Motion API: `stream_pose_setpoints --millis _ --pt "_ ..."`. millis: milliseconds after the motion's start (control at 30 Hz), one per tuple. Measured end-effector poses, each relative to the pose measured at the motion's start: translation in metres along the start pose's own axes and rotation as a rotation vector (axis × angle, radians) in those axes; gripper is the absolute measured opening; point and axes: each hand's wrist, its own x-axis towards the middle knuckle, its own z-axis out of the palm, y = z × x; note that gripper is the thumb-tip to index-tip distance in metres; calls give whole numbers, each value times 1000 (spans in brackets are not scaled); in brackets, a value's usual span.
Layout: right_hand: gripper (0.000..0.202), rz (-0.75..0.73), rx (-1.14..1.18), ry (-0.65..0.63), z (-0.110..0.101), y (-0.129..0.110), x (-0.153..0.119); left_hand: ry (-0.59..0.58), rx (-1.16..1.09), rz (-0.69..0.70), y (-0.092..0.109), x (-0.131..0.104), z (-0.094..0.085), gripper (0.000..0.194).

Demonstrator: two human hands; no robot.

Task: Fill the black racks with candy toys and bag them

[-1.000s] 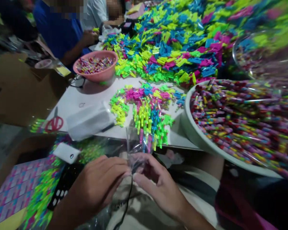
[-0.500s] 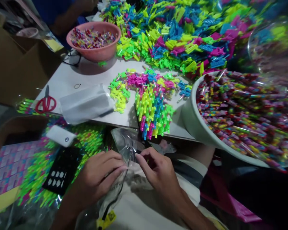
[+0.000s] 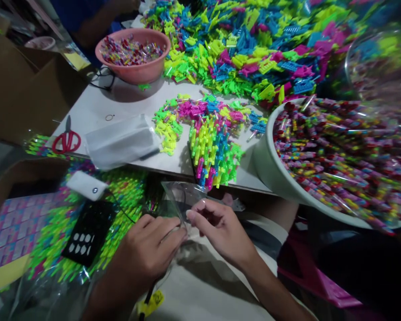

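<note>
A clear plastic bag (image 3: 178, 196) is spread in front of my lap, below the table edge. My left hand (image 3: 155, 245) pinches its lower left part between thumb and fingers. My right hand (image 3: 220, 229) has thumb and forefinger closed at the bag's right side, the other fingers curled. Just above the bag, a bundle of neon toy-topped sticks (image 3: 212, 154) stands packed together at the table edge. Behind it lie loose pink, yellow, green and blue plastic pieces (image 3: 194, 109).
A stack of clear bags (image 3: 122, 141) and red-handled scissors (image 3: 67, 141) lie on the white table (image 3: 133, 104). A pink bowl (image 3: 133, 71) and a white tub (image 3: 270, 160) hold wrapped candies. A white power bank (image 3: 87, 185) rests left, over bagged neon sticks (image 3: 53, 236).
The clear bag has been turned and spread wider, its top edge now reaching further right. Both hands have shifted slightly, the left one towards the right.
</note>
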Motion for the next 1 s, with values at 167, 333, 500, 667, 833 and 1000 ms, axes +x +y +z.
stream_pose_setpoints --millis 167,333,500,667,833,1000 --pt "24 6 391 -76 13 -3 14 71 -555 -132 46 -21 28 12" --pt "16 -182 508 -66 23 -14 11 110 -1628 -704 65 -29 78 38" --pt "15 -251 578 10 25 -10 -2 723 -2022 -754 47 -12 72 25" --pt "11 -341 624 177 32 0 -8 803 -2240 -739 45 0 59 22" --pt "10 -310 818 265 33 -9 -10 930 -2237 -684 43 -1 55 8" --pt "15 -61 1160 184 26 -20 -18 1021 -2249 -536 32 -4 36 9"
